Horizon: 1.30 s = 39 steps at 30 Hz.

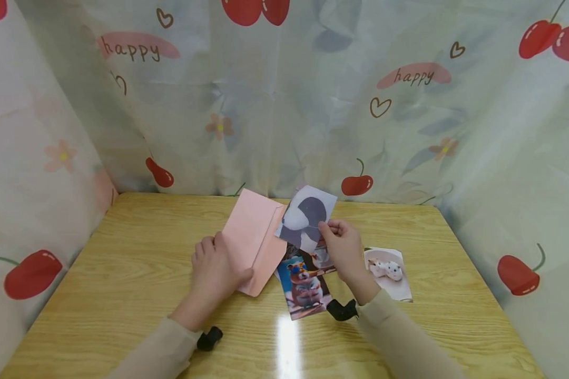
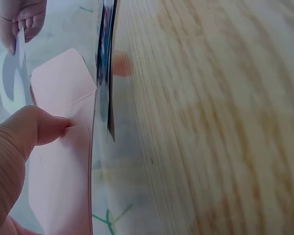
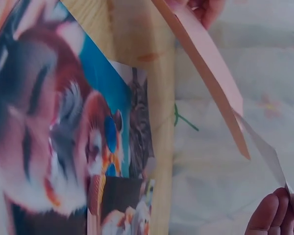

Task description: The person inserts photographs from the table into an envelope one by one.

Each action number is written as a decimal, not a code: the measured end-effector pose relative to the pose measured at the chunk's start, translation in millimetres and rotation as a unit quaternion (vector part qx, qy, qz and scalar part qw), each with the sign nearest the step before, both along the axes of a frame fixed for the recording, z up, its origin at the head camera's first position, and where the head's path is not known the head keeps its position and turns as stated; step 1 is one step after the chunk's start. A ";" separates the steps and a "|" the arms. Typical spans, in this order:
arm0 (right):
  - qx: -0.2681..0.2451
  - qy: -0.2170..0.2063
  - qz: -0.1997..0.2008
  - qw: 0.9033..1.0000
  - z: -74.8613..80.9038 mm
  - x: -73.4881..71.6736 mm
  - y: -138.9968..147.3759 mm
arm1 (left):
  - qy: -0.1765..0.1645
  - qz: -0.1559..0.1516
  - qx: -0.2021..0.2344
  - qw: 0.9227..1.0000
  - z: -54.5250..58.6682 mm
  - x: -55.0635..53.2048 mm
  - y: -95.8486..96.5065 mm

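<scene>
My left hand (image 1: 218,268) grips a pink envelope (image 1: 250,226) along its left side. In the left wrist view the thumb (image 2: 44,125) presses on the envelope near the edge of its flap. A picture card (image 1: 308,216) with a grey and white design is pinched at its right edge by my right hand (image 1: 345,247). The card's left part meets the envelope's opening side in the head view; how far it reaches inside, if at all, I cannot tell. Below it lies a hamster picture card (image 1: 303,289), partly over other cards.
A card with two white animals (image 1: 386,271) lies on the wooden table (image 1: 137,252) to the right. Another card (image 1: 323,259) is partly hidden behind the right hand. A patterned curtain (image 1: 275,105) closes off the back and sides. Black wrist mounts (image 1: 209,338) sit under both forearms.
</scene>
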State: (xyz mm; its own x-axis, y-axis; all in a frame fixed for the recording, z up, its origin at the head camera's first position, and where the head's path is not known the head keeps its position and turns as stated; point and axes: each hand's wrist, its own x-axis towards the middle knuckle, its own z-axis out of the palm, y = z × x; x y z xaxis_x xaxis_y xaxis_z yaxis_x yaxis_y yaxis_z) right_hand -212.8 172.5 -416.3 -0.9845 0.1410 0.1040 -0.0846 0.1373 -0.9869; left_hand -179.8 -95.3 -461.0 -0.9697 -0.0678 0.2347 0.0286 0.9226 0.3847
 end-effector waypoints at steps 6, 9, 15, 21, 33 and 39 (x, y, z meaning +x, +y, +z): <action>-0.003 0.018 -0.002 1.000 -7.8 -2.3 -10.5 | 0.014 -0.003 -0.006 1.000 -0.6 0.4 1.1; -0.001 0.015 -0.003 1.000 -16.8 -5.5 -13.4 | 0.012 -0.002 -0.006 1.000 -0.9 0.3 2.2; 0.026 0.000 0.003 1.000 -20.4 -1.3 -22.4 | -0.011 0.005 -0.001 1.000 -1.4 -0.1 3.9; 0.037 -0.013 0.037 0.999 -20.9 1.2 -26.8 | -0.017 0.008 0.006 1.000 0.5 -0.6 5.0; 0.053 -0.042 0.083 0.994 -20.3 -1.3 -30.4 | -0.020 0.008 0.002 1.000 1.6 -0.2 6.6; 0.038 -0.048 0.099 0.993 -19.0 -2.4 -33.8 | -0.008 0.011 -0.007 1.000 0.1 -0.7 6.4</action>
State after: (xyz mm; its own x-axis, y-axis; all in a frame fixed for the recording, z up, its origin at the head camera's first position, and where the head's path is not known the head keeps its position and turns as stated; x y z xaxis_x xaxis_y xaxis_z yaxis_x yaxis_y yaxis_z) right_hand -215.2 138.8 -435.2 -0.9981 -0.0606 0.0122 -0.0243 0.2026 -0.9790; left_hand -180.5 -89.0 -460.9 -0.9717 -0.0857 0.2203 0.0025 0.9282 0.3721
